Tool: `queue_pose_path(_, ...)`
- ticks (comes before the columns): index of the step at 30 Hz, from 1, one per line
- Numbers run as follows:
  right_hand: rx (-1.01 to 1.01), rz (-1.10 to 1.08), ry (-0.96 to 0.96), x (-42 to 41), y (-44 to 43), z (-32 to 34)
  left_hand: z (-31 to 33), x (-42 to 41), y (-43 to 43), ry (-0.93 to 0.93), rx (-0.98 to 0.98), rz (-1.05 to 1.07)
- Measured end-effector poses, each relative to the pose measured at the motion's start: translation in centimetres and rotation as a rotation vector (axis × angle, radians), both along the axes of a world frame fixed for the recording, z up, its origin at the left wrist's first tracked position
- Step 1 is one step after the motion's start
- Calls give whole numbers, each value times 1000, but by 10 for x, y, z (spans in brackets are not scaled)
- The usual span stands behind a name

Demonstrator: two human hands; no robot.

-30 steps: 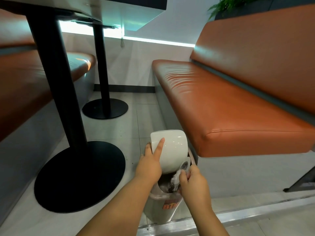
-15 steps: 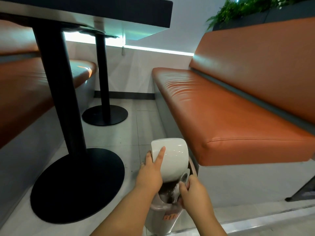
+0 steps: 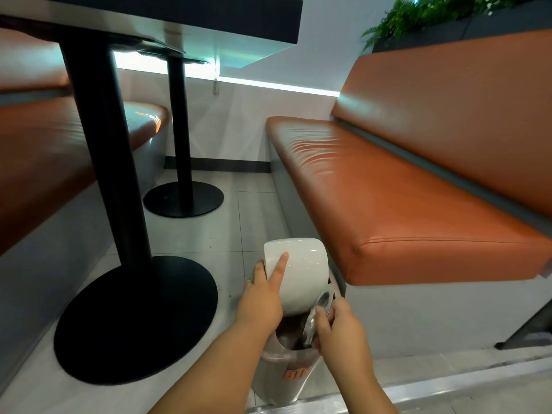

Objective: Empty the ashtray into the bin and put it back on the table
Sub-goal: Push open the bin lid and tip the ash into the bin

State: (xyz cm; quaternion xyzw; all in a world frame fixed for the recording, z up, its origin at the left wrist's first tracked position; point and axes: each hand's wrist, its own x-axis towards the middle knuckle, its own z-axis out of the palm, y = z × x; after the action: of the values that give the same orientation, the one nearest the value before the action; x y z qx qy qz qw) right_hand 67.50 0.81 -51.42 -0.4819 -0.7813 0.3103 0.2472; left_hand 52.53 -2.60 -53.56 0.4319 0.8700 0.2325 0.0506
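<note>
The white ashtray (image 3: 301,270) is tipped mouth-down over the small grey bin (image 3: 277,380), which stands on the floor beside the bench. My left hand (image 3: 263,300) grips the ashtray's left side, index finger stretched across its underside. My right hand (image 3: 343,333) pinches a shiny metal piece (image 3: 322,298) at the ashtray's lower rim, just above the bin's mouth. Dark contents show between the ashtray and the bin opening. The ashtray's inside is hidden.
The dark table (image 3: 209,13) is overhead at upper left, on a black post with a round base (image 3: 134,318) left of the bin. An orange bench (image 3: 403,204) overhangs the bin on the right. A second table base (image 3: 183,198) stands further back on the tiled floor.
Both hands keep the same hold with the ashtray tipped over the bin. The view has shifted slightly, showing more of the table's underside.
</note>
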Motion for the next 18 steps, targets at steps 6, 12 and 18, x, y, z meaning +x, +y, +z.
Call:
queue_pose_path(6, 22, 20, 6, 3, -1, 0, 2, 2, -3, -3, 0, 8)
queue_pose_path(12, 117, 65, -17, 13, -16, -14, 2, 0, -5, -11, 4, 2)
queue_pose_path(18, 149, 43, -82, 18, -19, -34, 2, 1, -6, -17, 9, 2)
